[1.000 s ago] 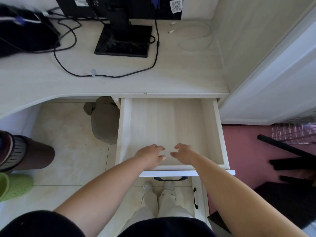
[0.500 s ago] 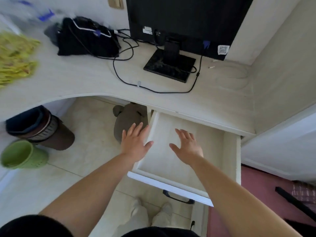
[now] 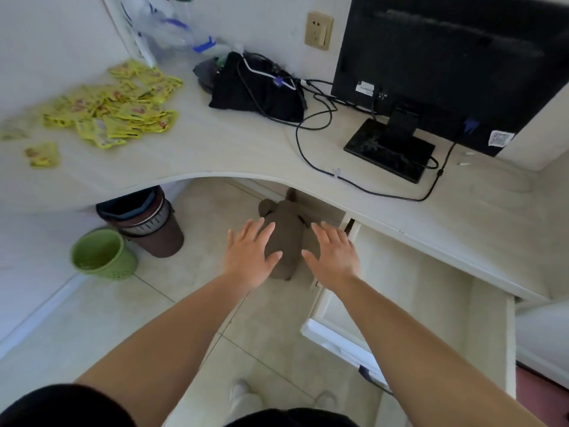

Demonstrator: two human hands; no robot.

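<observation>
My left hand (image 3: 251,257) and my right hand (image 3: 334,255) are stretched out side by side with fingers straight and spread, holding nothing. They hover in front of the curved desk edge, over a brown stuffed toy (image 3: 284,238) on the floor under the desk. A pale wooden drawer (image 3: 431,291) stands pulled out at the right, with nothing visible inside; my right forearm crosses its left corner. Several yellow sachets (image 3: 114,109) lie scattered on the desk top (image 3: 231,149) at the far left.
A black monitor (image 3: 446,57) on its stand sits at the back right with cables trailing across the desk. A black bag (image 3: 255,90) lies by the wall. Under the desk stand a brown bin (image 3: 147,223) and a green basket (image 3: 100,254).
Both hands left the drawer, opened flat and moved left and forward over the stuffed toy. The view swung left, bringing the yellow sachets and bins into sight.
</observation>
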